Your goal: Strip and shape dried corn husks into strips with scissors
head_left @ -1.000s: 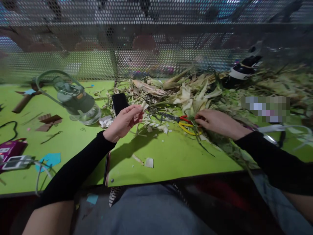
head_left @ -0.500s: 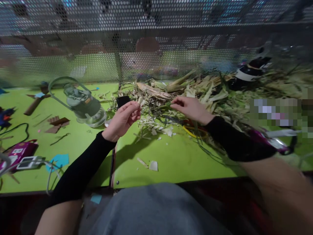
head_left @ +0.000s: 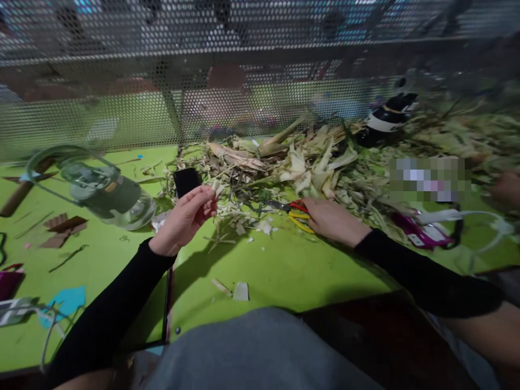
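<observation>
Many husks, grn tbl, mesh; L hand pinching scrap, R hand gripping tool.

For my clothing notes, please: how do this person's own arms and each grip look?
The left sleeve and right sleeve are plain black, from wrist up the forearm, with bare arm beyond. The left grip and right grip are hands without gloves.

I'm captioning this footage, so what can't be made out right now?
All in the head view:
- Pale scrap: partly hidden by the left hand.
- Red-and-yellow-handled tool: handle ends covered by the right hand.
- Purple box: cut off by the left edge.
- Whatever lies under the pixelated patch: masked.
- Shapes behind the perforated screen: blurred, broken up by its mesh.
</observation>
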### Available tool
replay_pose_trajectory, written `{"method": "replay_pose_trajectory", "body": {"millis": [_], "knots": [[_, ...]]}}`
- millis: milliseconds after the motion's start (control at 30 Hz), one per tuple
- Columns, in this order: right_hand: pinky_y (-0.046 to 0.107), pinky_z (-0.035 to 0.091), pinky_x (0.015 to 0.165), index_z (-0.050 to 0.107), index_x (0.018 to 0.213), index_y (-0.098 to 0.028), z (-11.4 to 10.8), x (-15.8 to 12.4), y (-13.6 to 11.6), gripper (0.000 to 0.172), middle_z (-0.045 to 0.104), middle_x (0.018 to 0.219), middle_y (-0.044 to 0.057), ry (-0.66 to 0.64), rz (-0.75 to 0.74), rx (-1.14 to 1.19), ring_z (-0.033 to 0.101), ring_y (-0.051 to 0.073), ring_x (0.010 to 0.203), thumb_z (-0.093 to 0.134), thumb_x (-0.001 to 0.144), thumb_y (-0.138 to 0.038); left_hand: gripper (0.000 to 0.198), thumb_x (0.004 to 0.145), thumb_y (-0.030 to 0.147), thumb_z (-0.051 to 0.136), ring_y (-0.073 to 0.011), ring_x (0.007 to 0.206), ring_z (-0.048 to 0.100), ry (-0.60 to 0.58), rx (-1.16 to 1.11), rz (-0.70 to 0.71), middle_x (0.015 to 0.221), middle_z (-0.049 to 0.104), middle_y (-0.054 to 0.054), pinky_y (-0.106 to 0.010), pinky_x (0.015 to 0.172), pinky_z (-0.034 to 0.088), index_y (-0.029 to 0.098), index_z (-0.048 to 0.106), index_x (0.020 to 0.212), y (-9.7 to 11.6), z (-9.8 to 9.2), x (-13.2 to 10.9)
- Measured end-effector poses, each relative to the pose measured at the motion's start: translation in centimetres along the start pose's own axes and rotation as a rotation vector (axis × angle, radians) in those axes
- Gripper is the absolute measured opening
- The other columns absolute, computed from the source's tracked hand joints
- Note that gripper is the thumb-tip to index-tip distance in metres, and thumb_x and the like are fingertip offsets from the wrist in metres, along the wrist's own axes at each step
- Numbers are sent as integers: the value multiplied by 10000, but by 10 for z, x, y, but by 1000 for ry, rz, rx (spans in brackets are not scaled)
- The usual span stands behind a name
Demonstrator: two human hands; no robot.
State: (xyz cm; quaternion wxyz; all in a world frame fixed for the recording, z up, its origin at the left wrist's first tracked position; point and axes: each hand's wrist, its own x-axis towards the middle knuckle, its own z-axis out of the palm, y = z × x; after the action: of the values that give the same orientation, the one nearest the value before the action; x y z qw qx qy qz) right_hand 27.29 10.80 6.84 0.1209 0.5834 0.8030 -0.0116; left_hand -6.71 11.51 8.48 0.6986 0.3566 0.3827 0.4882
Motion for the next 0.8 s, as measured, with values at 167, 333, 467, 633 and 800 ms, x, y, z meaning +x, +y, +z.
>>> {"method": "replay_pose_trajectory", "body": {"millis": [167,333,467,633,800], "knots": [[391,490,744,684,1145,-34,-16,-1,-16,296,772,1020,271,-69,72,-62,752,371,925,550,908,-151,328,723,326,911,-28,603,545,-47,26,16,735,626,45,-126,579,486,173,628,786,1,17,-2],[318,429,651,659,1064,-164,-44,-9,-14,195,770,906,137,-68,42,134,715,265,779,538,958,-274,343,724,341,926,-30,648,582,-19,-25,118,757,646,48,-116,593,482,176,652,848,7,27,1],[305,430,637,618,1053,-186,-60,-7,-16,225,737,888,100,91,65,329,647,230,708,512,981,-371,369,694,320,951,-26,634,592,25,-111,167,751,657,57,-113,590,482,179,659,872,5,27,11],[324,433,643,594,1012,-208,-64,-3,-31,238,715,874,82,253,40,461,640,235,710,589,913,-425,281,766,250,902,-19,576,577,68,-228,128,710,648,71,-123,580,476,179,647,858,4,33,18],[340,540,653,532,1025,-240,-45,7,-62,528,722,908,73,273,13,938,683,230,740,617,869,-737,124,911,175,771,-15,574,588,102,-380,83,704,647,66,-122,605,478,171,651,880,4,39,23]]}}
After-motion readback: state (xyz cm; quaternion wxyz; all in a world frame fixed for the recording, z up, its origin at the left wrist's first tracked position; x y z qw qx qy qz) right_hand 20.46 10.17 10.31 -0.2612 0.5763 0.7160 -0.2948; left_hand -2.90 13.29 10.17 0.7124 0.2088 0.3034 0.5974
